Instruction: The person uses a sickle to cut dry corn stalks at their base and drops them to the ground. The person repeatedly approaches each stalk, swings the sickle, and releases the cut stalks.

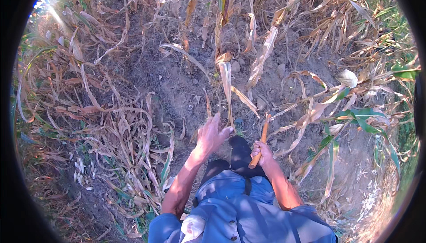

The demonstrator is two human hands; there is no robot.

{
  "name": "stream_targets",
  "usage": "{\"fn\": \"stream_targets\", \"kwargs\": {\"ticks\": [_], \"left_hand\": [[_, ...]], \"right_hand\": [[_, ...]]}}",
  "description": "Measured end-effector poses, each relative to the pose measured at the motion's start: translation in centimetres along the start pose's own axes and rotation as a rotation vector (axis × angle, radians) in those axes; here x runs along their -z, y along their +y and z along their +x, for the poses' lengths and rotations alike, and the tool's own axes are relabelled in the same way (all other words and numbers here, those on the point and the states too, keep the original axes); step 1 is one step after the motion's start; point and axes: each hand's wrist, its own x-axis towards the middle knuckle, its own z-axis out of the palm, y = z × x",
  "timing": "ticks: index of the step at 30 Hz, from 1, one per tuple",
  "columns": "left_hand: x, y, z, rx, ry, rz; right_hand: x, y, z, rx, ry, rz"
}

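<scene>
My right hand [262,153] is closed around the wooden handle [264,136] of a tool; its far end points away from me, and what it carries there is hard to make out. My left hand [211,135] is raised with fingers spread, near a dry corn stalk [218,29] and its hanging dry leaf [226,86]. Whether the fingertips touch any leaf, I cannot tell. Both hands are in front of my dark-trousered legs, apart from each other.
Cut dry corn stalks and leaves [133,136] lie heaped on the left. More leaning stalks with partly green leaves [362,119] spread on the right. Dry soil with stones [280,70] lies ahead. A small pile of pale ears [81,173] is at the lower left.
</scene>
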Motion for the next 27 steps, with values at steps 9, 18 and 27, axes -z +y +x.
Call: {"fn": "stream_targets", "kwargs": {"ticks": [9, 18, 27], "left_hand": [[0.6, 2.8, 17.8, -0.051, 0.394, 0.140], [-4.4, -2.5, 29.1, 0.114, 0.737, -0.084], [0.2, -19.3, 31.2, 0.471, 0.970, -1.189]], "right_hand": [[-7.1, 1.0, 3.2, 0.046, 0.010, -0.332], [-9.5, -3.9, 7.4, 0.088, -0.021, -0.646], [-8.0, -7.5, 12.4, -0.047, 0.042, -0.584]]}}
